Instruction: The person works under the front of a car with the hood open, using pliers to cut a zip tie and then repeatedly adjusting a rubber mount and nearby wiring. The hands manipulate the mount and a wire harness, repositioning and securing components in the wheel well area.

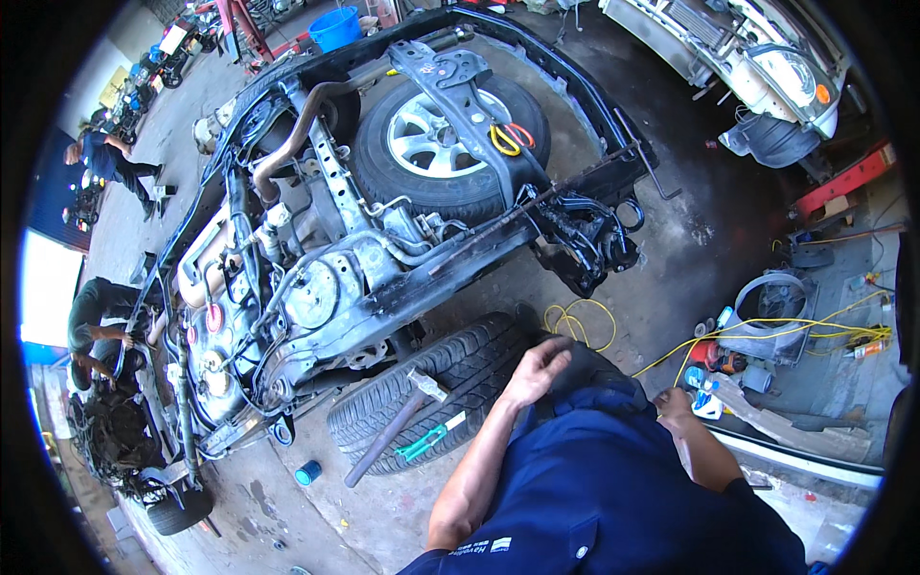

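My left hand [540, 371] is in front of my body, near the tyre, with its fingers loosely stretched out and nothing in them. My right hand [674, 403] hangs beside my right hip; its fingers are mostly hidden. On the tread of the large black tyre [460, 343] lie a hammer [396, 428] with a long handle and a green-handled tool [430, 437]. Beyond the tyre stretches a bare vehicle chassis [431, 289]. A wheel [433, 134] with a silver rim sits within its frame. Yellow and red looped handles [512, 140] rest on a crossmember.
A yellow cord [661, 359] trails over the floor to the right. Past it are a round grey shroud [771, 305] and several bottles and tools. A blue tub [334, 30] stands at the back. One person [101, 331] bends at the chassis's left end; another [117, 165] stands farther back.
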Demonstrator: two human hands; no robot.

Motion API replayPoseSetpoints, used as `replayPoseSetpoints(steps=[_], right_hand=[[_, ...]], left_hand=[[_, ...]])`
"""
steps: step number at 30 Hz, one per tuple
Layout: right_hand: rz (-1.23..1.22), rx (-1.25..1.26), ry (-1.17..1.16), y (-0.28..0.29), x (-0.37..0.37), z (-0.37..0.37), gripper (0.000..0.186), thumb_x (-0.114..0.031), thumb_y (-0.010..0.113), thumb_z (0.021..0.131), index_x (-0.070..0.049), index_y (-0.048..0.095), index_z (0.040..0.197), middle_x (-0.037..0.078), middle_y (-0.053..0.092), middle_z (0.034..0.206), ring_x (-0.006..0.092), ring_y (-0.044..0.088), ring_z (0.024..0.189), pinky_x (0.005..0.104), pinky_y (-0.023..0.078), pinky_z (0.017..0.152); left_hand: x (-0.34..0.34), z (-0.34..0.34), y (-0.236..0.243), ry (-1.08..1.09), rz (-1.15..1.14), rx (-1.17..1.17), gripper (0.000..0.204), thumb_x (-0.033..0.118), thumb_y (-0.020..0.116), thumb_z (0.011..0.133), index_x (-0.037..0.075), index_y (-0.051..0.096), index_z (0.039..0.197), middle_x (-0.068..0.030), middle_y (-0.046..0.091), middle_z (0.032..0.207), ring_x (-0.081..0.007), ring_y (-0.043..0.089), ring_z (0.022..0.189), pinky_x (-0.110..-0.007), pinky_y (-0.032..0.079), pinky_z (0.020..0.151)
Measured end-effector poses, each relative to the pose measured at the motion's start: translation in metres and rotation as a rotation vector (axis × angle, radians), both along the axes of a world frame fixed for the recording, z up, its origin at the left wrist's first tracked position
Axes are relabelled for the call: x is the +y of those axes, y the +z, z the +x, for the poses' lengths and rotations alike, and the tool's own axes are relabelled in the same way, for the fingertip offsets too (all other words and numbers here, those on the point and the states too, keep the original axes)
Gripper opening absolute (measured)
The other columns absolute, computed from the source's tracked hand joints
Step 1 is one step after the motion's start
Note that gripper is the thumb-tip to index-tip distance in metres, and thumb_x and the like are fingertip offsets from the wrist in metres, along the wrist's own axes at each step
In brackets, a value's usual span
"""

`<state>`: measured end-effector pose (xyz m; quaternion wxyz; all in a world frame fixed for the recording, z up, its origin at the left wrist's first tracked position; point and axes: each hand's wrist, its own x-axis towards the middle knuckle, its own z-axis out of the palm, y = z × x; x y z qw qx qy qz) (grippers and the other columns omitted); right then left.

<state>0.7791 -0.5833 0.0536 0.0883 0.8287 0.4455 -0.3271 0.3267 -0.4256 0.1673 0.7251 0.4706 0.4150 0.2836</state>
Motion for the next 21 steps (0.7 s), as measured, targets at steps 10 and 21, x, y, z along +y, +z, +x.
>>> replayPoseSetpoints(steps=[10,21], right_hand=[[0.670,0.272,0.108,0.116,0.213,-0.137,0.039,-0.030,0.069,0.102,0.005,0.066,0.086,0.020,0.067,0.074,0.0265,0.060,0.066,0.0440,0.049,0.067],[0.457,0.862,0.604,0.071,0.541,-0.367,0.015,-0.014,0.074,0.098,0.000,0.068,0.102,0.005,0.070,0.085,0.0086,0.065,0.077,0.0288,0.053,0.071]], left_hand=[[0.077,-0.144,0.007,0.597,0.074,0.268,0.038,0.025,0.068,0.105,0.000,0.069,0.134,-0.0104,0.076,0.117,-0.0176,0.068,0.106,-0.032,0.052,0.098],[0.227,-0.305,-0.036,0.968,0.086,0.662,0.039,0.018,0.066,0.103,-0.004,0.066,0.136,-0.0140,0.074,0.123,-0.0206,0.069,0.111,-0.034,0.052,0.100]])
